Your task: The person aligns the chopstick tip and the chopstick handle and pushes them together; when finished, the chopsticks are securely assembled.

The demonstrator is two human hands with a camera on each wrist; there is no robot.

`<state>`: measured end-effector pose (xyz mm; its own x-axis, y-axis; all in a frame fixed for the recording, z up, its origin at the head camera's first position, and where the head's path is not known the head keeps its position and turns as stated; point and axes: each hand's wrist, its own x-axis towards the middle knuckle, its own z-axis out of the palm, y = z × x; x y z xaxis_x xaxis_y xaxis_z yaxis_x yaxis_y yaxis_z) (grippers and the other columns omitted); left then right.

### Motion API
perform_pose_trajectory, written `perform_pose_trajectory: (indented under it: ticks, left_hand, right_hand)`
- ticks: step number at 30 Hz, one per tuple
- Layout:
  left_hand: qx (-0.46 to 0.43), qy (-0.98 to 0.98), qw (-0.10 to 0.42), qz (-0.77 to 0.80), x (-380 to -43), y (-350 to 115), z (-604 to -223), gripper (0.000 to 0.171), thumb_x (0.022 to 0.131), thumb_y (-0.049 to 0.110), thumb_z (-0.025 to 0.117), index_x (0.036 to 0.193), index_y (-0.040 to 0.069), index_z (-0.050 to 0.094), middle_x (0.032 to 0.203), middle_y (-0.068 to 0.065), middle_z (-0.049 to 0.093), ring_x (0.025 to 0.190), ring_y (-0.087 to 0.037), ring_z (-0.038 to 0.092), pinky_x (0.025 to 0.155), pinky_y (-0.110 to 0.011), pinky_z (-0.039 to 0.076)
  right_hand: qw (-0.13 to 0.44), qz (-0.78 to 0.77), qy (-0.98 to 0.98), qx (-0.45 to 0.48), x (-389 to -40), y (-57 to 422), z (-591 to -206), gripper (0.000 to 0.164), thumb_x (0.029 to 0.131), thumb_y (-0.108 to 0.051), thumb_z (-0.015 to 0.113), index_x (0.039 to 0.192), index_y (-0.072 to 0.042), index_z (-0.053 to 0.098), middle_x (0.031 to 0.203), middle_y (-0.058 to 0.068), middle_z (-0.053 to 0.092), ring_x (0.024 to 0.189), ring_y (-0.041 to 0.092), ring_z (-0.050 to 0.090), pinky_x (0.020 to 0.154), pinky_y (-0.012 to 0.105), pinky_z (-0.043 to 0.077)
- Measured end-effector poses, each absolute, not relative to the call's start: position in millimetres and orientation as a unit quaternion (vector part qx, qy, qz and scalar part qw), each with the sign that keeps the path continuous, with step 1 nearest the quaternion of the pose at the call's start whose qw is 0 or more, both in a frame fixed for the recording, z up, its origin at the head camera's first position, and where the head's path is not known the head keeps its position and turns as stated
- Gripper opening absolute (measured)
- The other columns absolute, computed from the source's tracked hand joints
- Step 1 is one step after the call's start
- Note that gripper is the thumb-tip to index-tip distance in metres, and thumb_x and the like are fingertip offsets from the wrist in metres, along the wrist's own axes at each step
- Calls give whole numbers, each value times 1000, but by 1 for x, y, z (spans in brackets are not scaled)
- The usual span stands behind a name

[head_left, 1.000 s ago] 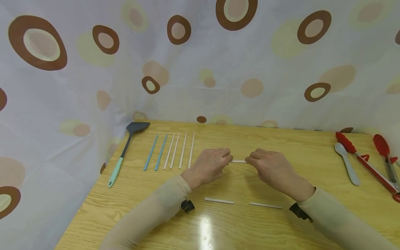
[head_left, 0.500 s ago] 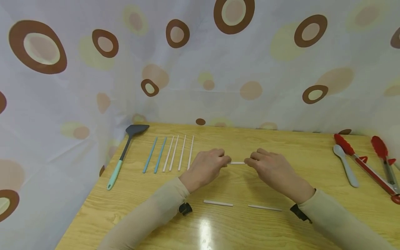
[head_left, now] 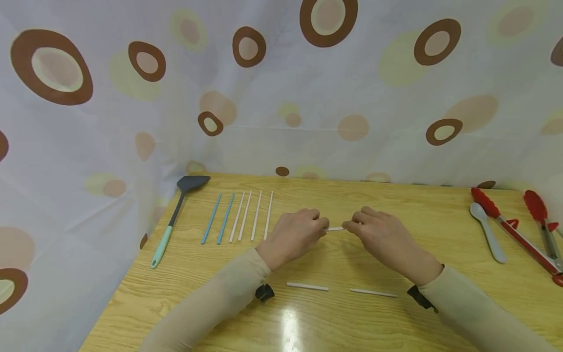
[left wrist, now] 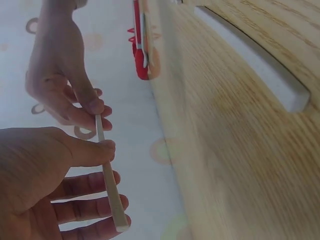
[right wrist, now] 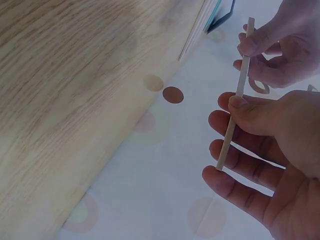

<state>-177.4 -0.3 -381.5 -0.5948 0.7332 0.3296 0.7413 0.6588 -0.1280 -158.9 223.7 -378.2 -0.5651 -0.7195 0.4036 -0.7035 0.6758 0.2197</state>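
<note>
Both hands hold a thin white chopstick point(head_left: 336, 229) level, raised off the table, one at each side of its middle. My left hand point(head_left: 296, 233) pinches it between thumb and fingers; in the left wrist view its squared end point(left wrist: 121, 226) lies along the fingers. On the other side my right hand point(head_left: 381, 239) pinches it the same way, its other fingers spread behind the stick in the right wrist view. Below the hands, a short white stick point(head_left: 307, 286) and a thinner white one point(head_left: 373, 293) lie end to end, apart.
Left of the hands lie two blue chopsticks point(head_left: 226, 218) and several white ones point(head_left: 256, 215) in a row. A spatula point(head_left: 176, 215) lies beyond them. On the right are a grey spoon point(head_left: 488, 232) and red tongs point(head_left: 519, 234). A patterned curtain point(head_left: 281, 98) borders the table point(head_left: 246, 313).
The hands have drawn slightly closer, so less of the chopstick shows between them, and it tilts a little. The things on the table have not moved.
</note>
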Motion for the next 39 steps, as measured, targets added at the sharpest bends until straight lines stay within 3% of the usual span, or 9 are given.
perform_pose_trajectory:
  ticks: [7,11,16,20,24,29,39]
  left_hand:
    - [-373,-919,129,0,-186,2,-379,14,89,31,58,99,22,63,76,7,51,55,-5,47,38,-19,34]
    - [-326,-942,69,-47,-202,-4,-386,12,88,26,60,94,16,63,76,5,54,57,-6,50,43,-20,39]
    - [-272,-953,6,-132,-224,-15,-397,6,86,13,61,82,9,60,68,3,54,53,-8,48,44,-21,39]
    - [-232,-957,-23,-173,-236,-23,-405,6,84,6,59,79,3,59,61,0,53,47,-10,49,41,-21,40]
    - [-205,-955,-42,-209,-243,-30,-413,2,80,0,57,78,0,58,59,-3,52,45,-11,52,39,-20,42]
    - [-186,-958,-47,-215,-249,-33,-418,11,77,-4,56,69,3,56,56,-3,53,44,-11,50,38,-21,42]
    - [-149,-957,-69,-239,-249,-35,-415,14,79,-7,57,71,4,52,62,-6,53,48,-14,52,41,-21,43]
  right_hand:
    - [237,-5,-894,379,-156,224,-371,41,71,-13,77,109,-10,62,100,9,55,88,25,52,61,34,48]
    - [206,1,-903,377,-148,225,-372,43,71,-19,78,110,-13,60,100,7,54,83,22,54,57,31,48]
    - [76,36,-913,398,-130,228,-377,36,73,-24,76,105,-15,62,92,0,54,68,9,52,53,23,45]
    - [-39,75,-917,390,-118,227,-378,34,76,-26,73,106,-17,61,92,-2,54,66,5,51,53,24,44]
    - [-95,90,-915,382,-111,224,-379,35,75,-28,74,105,-16,60,91,-4,54,68,6,51,56,28,45]
    - [-131,99,-909,382,-106,224,-381,34,73,-25,76,101,-17,58,85,-7,50,67,4,47,56,28,44]
    - [-139,92,-912,375,-101,227,-384,29,72,-22,77,92,-19,56,83,-7,51,68,4,48,54,27,43]
